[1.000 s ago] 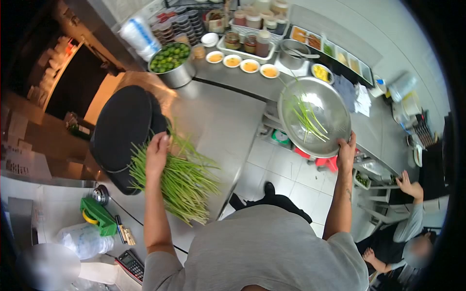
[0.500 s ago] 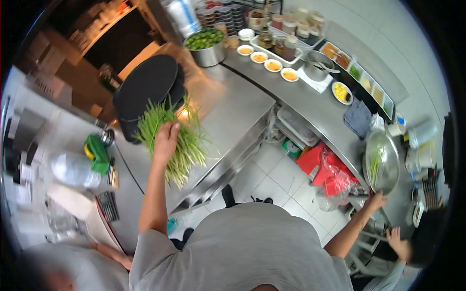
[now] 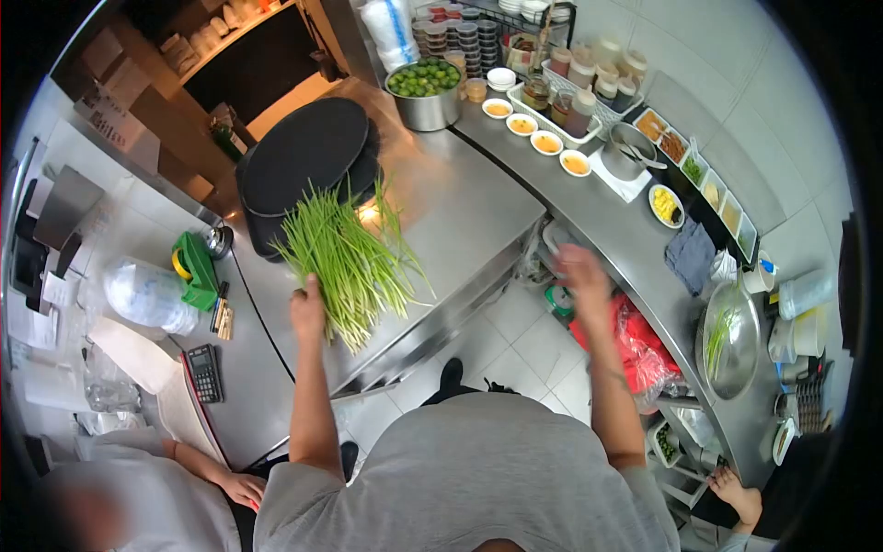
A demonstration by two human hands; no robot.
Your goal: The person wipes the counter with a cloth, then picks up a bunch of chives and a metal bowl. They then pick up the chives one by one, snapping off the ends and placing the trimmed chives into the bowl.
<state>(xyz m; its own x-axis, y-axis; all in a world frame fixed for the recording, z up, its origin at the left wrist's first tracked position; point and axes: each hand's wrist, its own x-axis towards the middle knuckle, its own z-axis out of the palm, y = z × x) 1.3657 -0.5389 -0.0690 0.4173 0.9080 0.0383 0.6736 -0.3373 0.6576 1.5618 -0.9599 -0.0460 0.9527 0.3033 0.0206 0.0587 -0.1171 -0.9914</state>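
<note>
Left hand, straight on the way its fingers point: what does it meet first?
The green stalks: the left hand rests at the pile's near edge, fingers pointing along it. Past them sits the black round tray, probably next, though depth is unclear.

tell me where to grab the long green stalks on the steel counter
Probably the near ends of the bunch of long green stalks, by the left hand, where they lie packed; the tips fan out toward the black round tray. Come from the front edge.
</note>
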